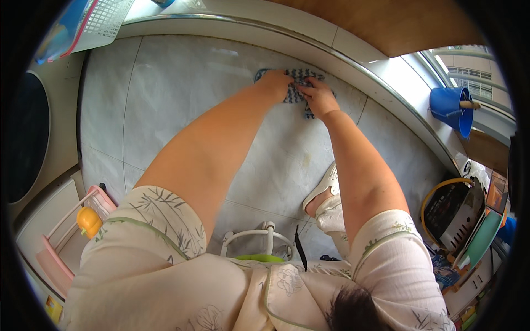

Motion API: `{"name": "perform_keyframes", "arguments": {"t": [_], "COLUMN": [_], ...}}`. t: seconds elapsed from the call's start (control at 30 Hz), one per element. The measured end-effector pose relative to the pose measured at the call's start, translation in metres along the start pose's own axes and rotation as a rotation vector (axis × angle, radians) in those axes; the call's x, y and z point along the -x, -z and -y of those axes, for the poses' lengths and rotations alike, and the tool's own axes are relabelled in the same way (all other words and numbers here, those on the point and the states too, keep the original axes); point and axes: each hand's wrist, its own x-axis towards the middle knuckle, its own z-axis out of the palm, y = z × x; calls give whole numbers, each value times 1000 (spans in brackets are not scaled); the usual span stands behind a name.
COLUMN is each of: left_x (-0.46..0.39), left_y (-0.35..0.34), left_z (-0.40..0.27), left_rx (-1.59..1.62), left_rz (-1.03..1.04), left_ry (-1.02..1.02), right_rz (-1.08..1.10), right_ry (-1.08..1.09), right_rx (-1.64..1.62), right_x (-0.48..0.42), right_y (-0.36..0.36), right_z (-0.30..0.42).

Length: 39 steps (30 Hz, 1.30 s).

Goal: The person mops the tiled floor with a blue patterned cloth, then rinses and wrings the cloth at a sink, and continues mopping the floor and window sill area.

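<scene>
A blue-and-white patterned cloth [295, 96] lies crumpled on the grey tiled floor [194, 82], close to the foot of the low wall. My left hand [275, 85] is curled over its left part, with some fingertips hidden. On the right part, my right hand [322, 97] grips the fabric between thumb and fingers. Both arms reach forward and down, and the two hands are a short gap apart. A small flap of cloth sticks out below my right hand.
A low ledge [256, 28] curves along the far side. On the right are a blue bucket [445, 105] and a black appliance [447, 211]. A wheeled stool base [265, 236] stands beneath me. At left are a pink rack [58, 260] and a white basket [103, 25].
</scene>
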Motion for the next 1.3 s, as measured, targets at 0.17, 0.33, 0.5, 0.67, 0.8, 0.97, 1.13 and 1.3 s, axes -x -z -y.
{"name": "perform_keyframes", "arguments": {"t": [0.17, 0.33, 0.5, 0.67, 0.8, 0.97, 1.13, 1.3], "left_x": [65, 131, 212, 260, 242, 175, 107, 5], "left_y": [-37, -85, -116, -125, -129, -102, -71, -21], "left_z": [-45, -83, -113, -125, -122, -106, -66, -19], "left_rx": [-53, -101, -152, -146, -138, -89, -104, -133], "left_rz": [7, 280, 468, 310, 155, -61, -229, -295], "left_ry": [34, 88, 46, 48, 96, 279, 453, 313], "right_rz": [-151, -24, 322, 344, 180, 233, 252, 117], "right_ry": [-62, -165, -193, -331, -312, -38, 186, -79], "right_rx": [-99, -187, 155, 344, 343, 443, 533, 388], "right_x": [93, 205, 303, 302, 271, 172, 53, -34], "right_y": [-31, -71, -87, -81, -81, -32, -12, 1], "right_z": [29, 56, 114, 129, 109, 68, 47, 36]}}
